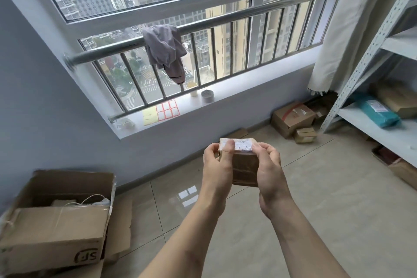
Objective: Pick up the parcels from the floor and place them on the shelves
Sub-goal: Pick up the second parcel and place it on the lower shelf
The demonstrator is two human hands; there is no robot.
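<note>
A small brown cardboard parcel (244, 169) with a white label on top is held in mid-air in front of me, above the tiled floor. My left hand (216, 165) grips its left side, thumb on the label. My right hand (269, 169) grips its right side. The grey metal shelves (370, 126) stand at the right edge; a teal parcel (375, 113) and a brown parcel (397, 99) lie on one shelf. Two more cardboard parcels, one large (291, 117) and one small (305, 135), sit on the floor near the shelf's foot.
A big open cardboard box (56, 228) with flattened cardboard under it sits at the lower left. The window sill (225, 97) carries sticker sheets, a cup and a tape roll. A cloth hangs on the window rail. A curtain (343, 29) hangs beside the shelves.
</note>
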